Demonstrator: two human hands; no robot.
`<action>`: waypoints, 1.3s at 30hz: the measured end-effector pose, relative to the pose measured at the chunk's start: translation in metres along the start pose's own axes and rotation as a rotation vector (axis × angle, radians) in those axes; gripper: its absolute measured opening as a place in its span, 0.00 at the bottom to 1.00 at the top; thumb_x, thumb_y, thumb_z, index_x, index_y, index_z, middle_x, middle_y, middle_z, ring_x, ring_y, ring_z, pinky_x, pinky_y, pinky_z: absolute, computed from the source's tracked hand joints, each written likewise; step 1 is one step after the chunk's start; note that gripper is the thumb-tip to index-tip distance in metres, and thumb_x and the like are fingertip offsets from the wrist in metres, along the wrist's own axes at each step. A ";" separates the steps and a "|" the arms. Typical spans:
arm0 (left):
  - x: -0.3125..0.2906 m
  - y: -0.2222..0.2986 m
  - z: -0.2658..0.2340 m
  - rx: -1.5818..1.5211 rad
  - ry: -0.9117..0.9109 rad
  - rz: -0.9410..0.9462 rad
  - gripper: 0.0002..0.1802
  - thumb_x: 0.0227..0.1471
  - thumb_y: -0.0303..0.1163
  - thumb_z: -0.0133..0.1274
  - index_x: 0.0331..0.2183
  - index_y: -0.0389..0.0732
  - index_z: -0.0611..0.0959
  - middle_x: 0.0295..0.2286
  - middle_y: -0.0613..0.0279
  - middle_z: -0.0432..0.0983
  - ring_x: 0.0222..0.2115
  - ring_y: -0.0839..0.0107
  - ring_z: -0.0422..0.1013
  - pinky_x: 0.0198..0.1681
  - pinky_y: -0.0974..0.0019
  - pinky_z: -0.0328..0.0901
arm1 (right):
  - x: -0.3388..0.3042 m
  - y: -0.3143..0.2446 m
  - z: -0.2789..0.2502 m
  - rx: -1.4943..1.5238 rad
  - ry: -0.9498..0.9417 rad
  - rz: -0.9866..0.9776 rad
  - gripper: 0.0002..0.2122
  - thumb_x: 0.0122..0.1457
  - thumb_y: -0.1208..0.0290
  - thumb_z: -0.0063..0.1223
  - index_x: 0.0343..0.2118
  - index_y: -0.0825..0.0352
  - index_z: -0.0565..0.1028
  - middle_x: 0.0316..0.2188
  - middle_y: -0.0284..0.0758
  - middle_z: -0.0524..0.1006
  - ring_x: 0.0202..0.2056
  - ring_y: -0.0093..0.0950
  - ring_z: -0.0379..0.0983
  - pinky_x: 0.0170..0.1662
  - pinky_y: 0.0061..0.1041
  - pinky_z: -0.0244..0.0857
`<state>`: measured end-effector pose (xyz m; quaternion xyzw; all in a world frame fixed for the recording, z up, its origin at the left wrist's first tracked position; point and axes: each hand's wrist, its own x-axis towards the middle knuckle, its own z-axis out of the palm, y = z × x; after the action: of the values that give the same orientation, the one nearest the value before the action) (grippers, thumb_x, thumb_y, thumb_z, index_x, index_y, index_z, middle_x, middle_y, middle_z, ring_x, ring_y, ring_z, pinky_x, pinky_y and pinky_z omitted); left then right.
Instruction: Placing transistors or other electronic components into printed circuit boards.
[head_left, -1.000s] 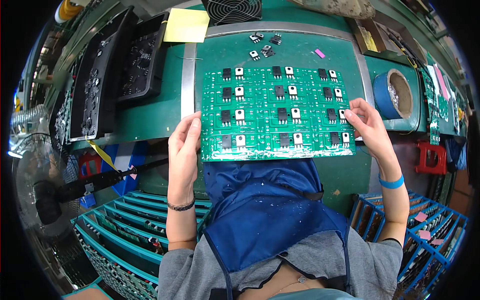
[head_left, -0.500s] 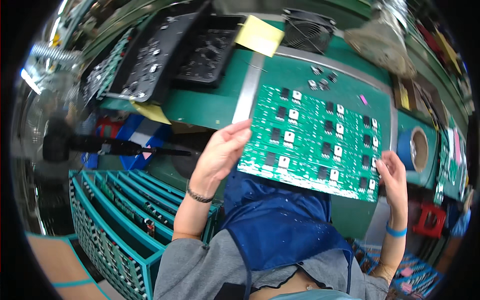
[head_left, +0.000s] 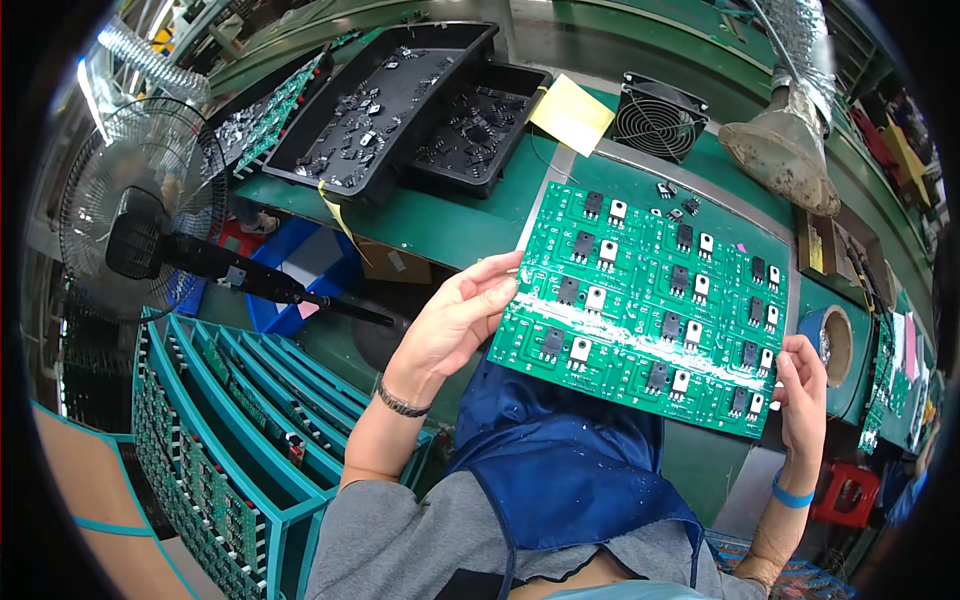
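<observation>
A large green circuit board (head_left: 630, 290) is held up in front of me, tilted, with rows of black and silver-faced transistors on it. My left hand (head_left: 455, 325) pinches its left edge between thumb and fingers. At the right edge my right hand (head_left: 803, 390) grips the board near its lower corner. Several loose transistors (head_left: 690, 205) lie on the green bench (head_left: 450, 235) just beyond the board. Light glares off a band across the board's middle.
Two black trays (head_left: 375, 180) of loose parts stand at the back left, beside a yellow note (head_left: 573, 115). A small black fan (head_left: 660, 117) and a fume hood (head_left: 785, 150) are behind. A teal rack (head_left: 290, 510) of boards and a pedestal fan (head_left: 140, 235) stand left; a tape roll (head_left: 835, 345) lies right.
The whole view has shifted, so the bench and trays appear lower and farther right. The board, still in both hands, sits slightly lower, and the glare has moved from its lower edge to its middle.
</observation>
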<state>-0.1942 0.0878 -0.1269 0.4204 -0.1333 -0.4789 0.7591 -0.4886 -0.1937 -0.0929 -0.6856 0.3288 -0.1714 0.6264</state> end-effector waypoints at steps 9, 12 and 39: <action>0.011 0.001 -0.001 0.150 -0.034 0.079 0.28 0.57 0.27 0.49 0.57 0.26 0.64 0.54 0.51 0.67 0.55 0.66 0.64 0.60 0.63 0.56 | -0.003 -0.011 -0.015 0.009 -0.029 -0.020 0.08 0.62 0.66 0.52 0.41 0.62 0.72 0.28 0.20 0.71 0.30 0.09 0.66 0.27 0.10 0.59; 0.005 0.011 0.006 0.113 -0.055 0.031 0.30 0.59 0.26 0.46 0.59 0.26 0.59 0.53 0.48 0.68 0.52 0.64 0.68 0.56 0.62 0.62 | -0.011 -0.012 -0.021 0.068 -0.016 -0.018 0.09 0.62 0.66 0.52 0.42 0.64 0.72 0.30 0.22 0.74 0.30 0.12 0.70 0.28 0.12 0.64; 0.179 0.050 0.305 0.141 -0.581 -0.109 0.17 0.62 0.37 0.44 0.45 0.35 0.77 0.41 0.58 0.78 0.37 0.69 0.75 0.42 0.66 0.70 | -0.108 -0.089 -0.187 0.779 0.257 -0.534 0.19 0.65 0.71 0.43 0.56 0.74 0.63 0.51 0.47 0.72 0.45 0.36 0.76 0.44 0.41 0.77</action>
<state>-0.2573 -0.2086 0.0621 0.3240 -0.3553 -0.6086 0.6312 -0.6669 -0.2614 0.0423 -0.4341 0.1278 -0.5195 0.7248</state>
